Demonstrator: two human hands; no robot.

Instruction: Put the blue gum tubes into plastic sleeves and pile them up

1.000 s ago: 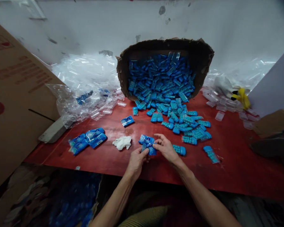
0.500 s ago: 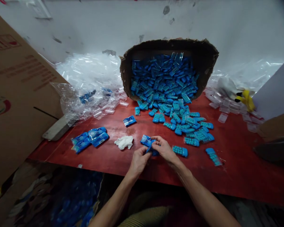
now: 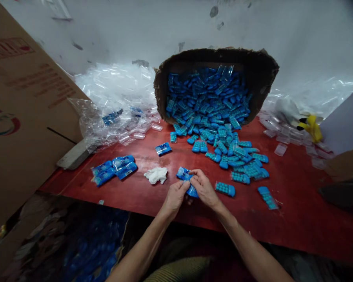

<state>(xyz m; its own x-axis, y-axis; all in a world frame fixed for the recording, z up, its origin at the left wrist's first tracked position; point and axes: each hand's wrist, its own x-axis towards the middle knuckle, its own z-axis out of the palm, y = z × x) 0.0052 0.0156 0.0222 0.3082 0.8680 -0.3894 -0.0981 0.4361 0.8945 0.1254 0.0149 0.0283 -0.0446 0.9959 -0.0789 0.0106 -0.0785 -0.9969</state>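
Observation:
My left hand [image 3: 174, 197] and my right hand [image 3: 205, 188] meet over the near part of the red table [image 3: 297, 211], both pinching one small blue packet [image 3: 186, 177] in a clear wrapper. Just right of my right hand lies a loose blue packet [image 3: 225, 188]. A tipped cardboard box [image 3: 261, 76] at the back spills a heap of blue packets [image 3: 220, 141] toward me. A crumpled white tissue [image 3: 156, 175] lies left of my left hand. Further left sits a small pile of wrapped blue packets [image 3: 114, 169].
A big cardboard box [image 3: 20, 117] fills the left side. Clear plastic bags [image 3: 114, 102] pile up at the back left, small clear sleeves [image 3: 285, 135] and a yellow object [image 3: 312, 127] at the back right. A lone packet [image 3: 162, 149] lies mid-table. The floor below holds blue packets.
My hands have drawn closer together on the blue packet, the fingers of the right hand folding down over it. The view has shifted slightly right and down.

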